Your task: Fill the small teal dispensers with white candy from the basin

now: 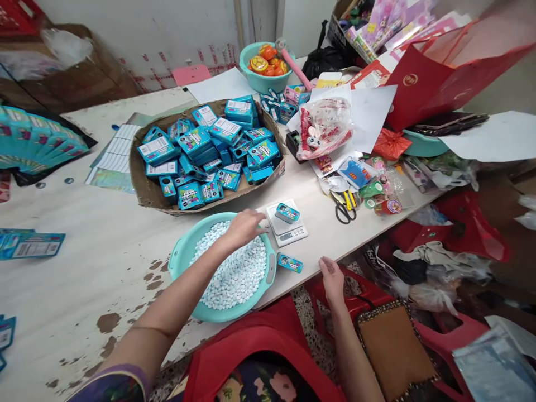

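My left hand is over the right rim of a turquoise basin, its fingers curled toward a white kitchen scale. Whatever its fingertips may hold is too small to make out. Small white tablets fill the basin. On the scale's plate rests a blue tin, and a second blue tin lies on the table between scale and basin. My right hand is at the table's front edge, fingers loosely stretched, with nothing visible in it.
Behind the basin stands a cut-down cardboard box heaped with blue packs. Black scissors and tape rolls lie to the right, with a plastic bag beyond. A bowl of orange toys stands at the back.
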The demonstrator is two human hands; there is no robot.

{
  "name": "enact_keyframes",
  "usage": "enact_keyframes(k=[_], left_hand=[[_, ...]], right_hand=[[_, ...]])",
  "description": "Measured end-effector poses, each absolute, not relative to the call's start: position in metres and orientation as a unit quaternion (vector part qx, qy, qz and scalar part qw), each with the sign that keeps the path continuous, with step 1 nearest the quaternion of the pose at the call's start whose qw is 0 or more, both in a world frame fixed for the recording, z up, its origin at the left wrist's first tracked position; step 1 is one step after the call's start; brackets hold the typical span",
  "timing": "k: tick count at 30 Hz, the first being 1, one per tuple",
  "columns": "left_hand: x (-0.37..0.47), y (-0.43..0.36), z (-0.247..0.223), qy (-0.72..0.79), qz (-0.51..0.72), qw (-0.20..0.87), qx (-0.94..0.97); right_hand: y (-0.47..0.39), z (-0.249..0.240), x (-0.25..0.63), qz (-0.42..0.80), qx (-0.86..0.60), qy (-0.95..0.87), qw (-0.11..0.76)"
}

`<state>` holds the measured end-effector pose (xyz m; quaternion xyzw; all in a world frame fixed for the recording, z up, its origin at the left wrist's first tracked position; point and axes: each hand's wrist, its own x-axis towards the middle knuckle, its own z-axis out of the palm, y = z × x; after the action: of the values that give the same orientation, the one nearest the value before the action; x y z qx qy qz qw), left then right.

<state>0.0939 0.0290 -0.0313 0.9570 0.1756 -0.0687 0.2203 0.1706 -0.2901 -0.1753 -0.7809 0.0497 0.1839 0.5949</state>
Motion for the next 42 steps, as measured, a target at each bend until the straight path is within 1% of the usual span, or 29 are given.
enact_keyframes(k=[2,4,6,8,10,12,14,16,18,19,21,23,24,26,28,29,30,33,35,37,39,40,42], left_hand=[[0.118,0.014,-0.044,0.113,-0.016,0.198,0.974],[0.150,0.003,-0.058,0.079,-0.021,0.195,0.977],[0.171,0.000,-0.062,0.084,-0.056,0.213,0.972],[0.166,0.004,-0.054,0.127,-0.041,0.235,0.963],[0.130,0.016,-0.035,0.190,0.039,0.248,0.949],[0.070,0.037,-0.012,0.257,0.122,0.241,0.928],[-0.001,0.063,0.003,0.384,0.145,0.185,0.893],[-0.072,0.091,0.000,0.536,0.088,0.113,0.832],[-0.133,0.116,-0.022,0.649,-0.012,0.071,0.757],[-0.159,0.126,-0.038,0.680,-0.054,0.070,0.728],[-0.200,0.140,-0.071,0.734,-0.088,0.078,0.669],[-0.224,0.144,-0.094,0.768,-0.088,0.097,0.627],[-0.228,0.143,-0.099,0.775,-0.073,0.092,0.621],[-0.220,0.133,-0.100,0.755,-0.012,0.050,0.654],[-0.191,0.113,-0.093,0.688,0.066,0.008,0.722],[-0.170,0.099,-0.090,0.649,0.092,0.017,0.755],[-0.146,0.083,-0.088,0.598,0.092,0.062,0.794],[-0.079,0.034,-0.094,0.398,-0.001,0.213,0.892],[-0.050,0.012,-0.107,0.323,-0.055,0.244,0.913],[-0.039,0.005,-0.119,0.314,-0.083,0.257,0.910],[-0.040,0.011,-0.126,0.351,-0.073,0.294,0.886],[-0.042,0.016,-0.126,0.380,-0.049,0.336,0.860],[-0.046,0.025,-0.118,0.440,0.039,0.470,0.764]], right_hand=[[-0.281,-0.169,0.169,0.197,-0.779,0.026,0.595],[-0.269,-0.160,0.164,0.228,-0.768,-0.037,0.597],[-0.258,-0.151,0.156,0.266,-0.760,-0.132,0.578],[-0.247,-0.146,0.147,0.276,-0.769,-0.211,0.537],[-0.239,-0.146,0.138,0.258,-0.791,-0.240,0.500],[-0.233,-0.149,0.134,0.241,-0.808,-0.241,0.482],[-0.231,-0.151,0.133,0.232,-0.818,-0.226,0.475],[-0.231,-0.149,0.136,0.212,-0.833,-0.184,0.476],[-0.233,-0.141,0.142,0.187,-0.848,-0.128,0.479],[-0.233,-0.136,0.145,0.177,-0.854,-0.102,0.478],[-0.232,-0.125,0.152,0.161,-0.861,-0.074,0.477],[-0.227,-0.113,0.157,0.147,-0.857,-0.073,0.488],[-0.223,-0.107,0.158,0.139,-0.852,-0.077,0.499],[-0.214,-0.093,0.156,0.120,-0.840,-0.089,0.522],[-0.203,-0.078,0.148,0.106,-0.829,-0.105,0.539],[-0.198,-0.070,0.142,0.102,-0.824,-0.117,0.545],[-0.192,-0.063,0.136,0.103,-0.819,-0.132,0.549],[-0.178,-0.047,0.117,0.126,-0.802,-0.190,0.552],[-0.170,-0.044,0.106,0.145,-0.793,-0.226,0.547],[-0.165,-0.044,0.099,0.154,-0.789,-0.249,0.540],[-0.161,-0.044,0.095,0.157,-0.789,-0.263,0.532],[-0.159,-0.044,0.093,0.158,-0.789,-0.270,0.529],[-0.156,-0.043,0.091,0.158,-0.785,-0.287,0.525]])
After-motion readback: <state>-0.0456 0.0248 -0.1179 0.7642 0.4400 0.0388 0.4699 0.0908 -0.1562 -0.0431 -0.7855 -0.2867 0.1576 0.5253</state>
